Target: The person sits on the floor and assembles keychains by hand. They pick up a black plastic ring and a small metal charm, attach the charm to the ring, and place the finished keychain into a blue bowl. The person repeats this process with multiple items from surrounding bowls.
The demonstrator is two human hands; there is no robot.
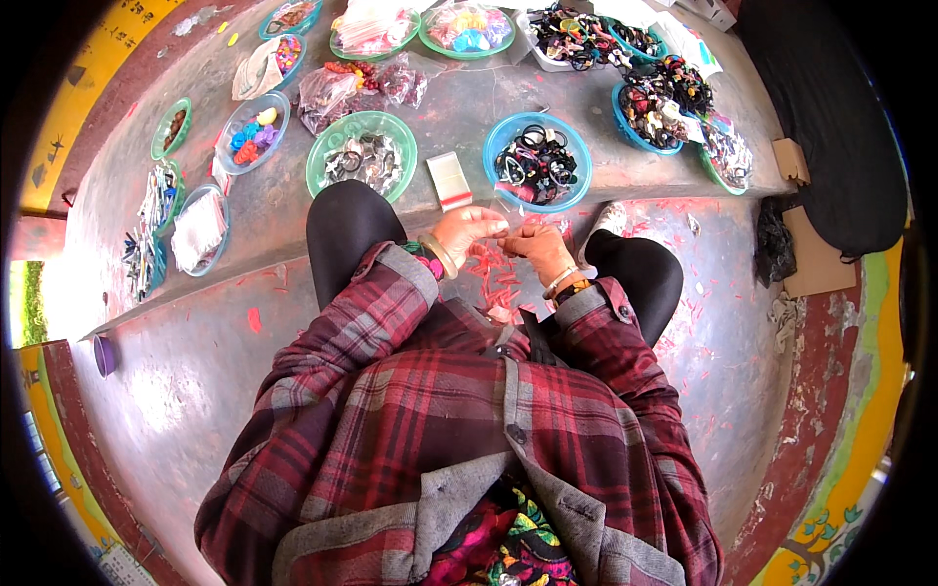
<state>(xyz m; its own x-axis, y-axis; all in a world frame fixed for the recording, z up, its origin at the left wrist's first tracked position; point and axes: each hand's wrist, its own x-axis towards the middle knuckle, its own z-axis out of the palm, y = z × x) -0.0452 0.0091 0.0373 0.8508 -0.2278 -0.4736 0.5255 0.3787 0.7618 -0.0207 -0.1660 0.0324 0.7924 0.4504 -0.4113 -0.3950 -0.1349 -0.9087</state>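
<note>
Painted walls (884, 332), yellow with a dark red band, are curving along both sides of the work spot. Grey concrete ledge (469, 93) is spreading ahead; its front edge is running just beyond the knees and bending toward the lens rim. Lower floor (186, 391) is opening wide to the left, a purple cup (105, 355) standing near the ledge; pinkish-red scraps (498, 285) are lying thickest between the knees.

Near edge of ledge: green bowl (314, 161) is holding small dark and pale pieces; blue bowl (489, 154) is holding black bands. White box (449, 180) with a red strip is lying between them, bare concrete showing either side. More filled bowls are crowding farther back. Black cloth (831, 127) and flat cardboard (819, 259) are bounding the right.

Left hand (471, 230) is reaching inward from the left knee, bangle at wrist; right hand (535, 250) is angling in from the other side. Both are hanging between the knees, just short of the white box and blue bowl, elbows spreading outward. Fingertips are drawing together and meeting; cannot tell what, if anything, they are gripping, the spot being too small.
</note>
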